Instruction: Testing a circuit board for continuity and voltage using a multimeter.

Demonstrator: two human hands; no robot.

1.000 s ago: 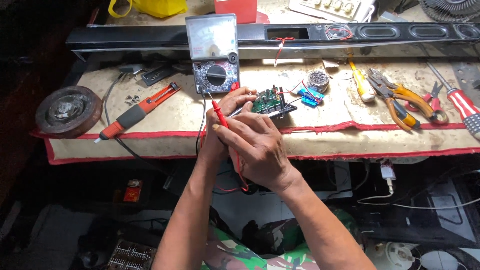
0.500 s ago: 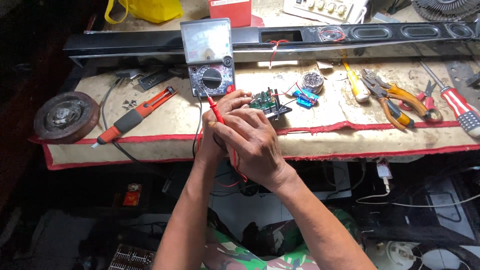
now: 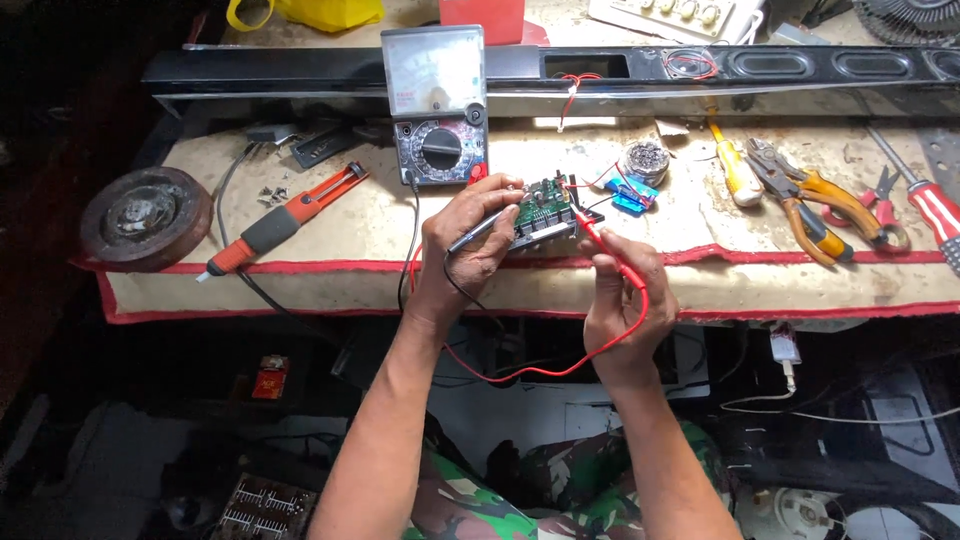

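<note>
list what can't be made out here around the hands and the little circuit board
Head view only:
- Circuit board: parts too small to tell; left hand covers its left edge.
- Red probe tip: too small to see where it touches.
- Meter needle: washed out by glare.
- Red screwdriver: cut off by right edge.

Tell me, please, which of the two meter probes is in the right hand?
The red probe, its red lead looping below the right hand; the left hand holds the black probe.

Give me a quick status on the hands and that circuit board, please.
Left hand holds black probe on green circuit board. Right hand holds red probe at board's right edge. Multimeter behind; nothing obstructing.
</note>
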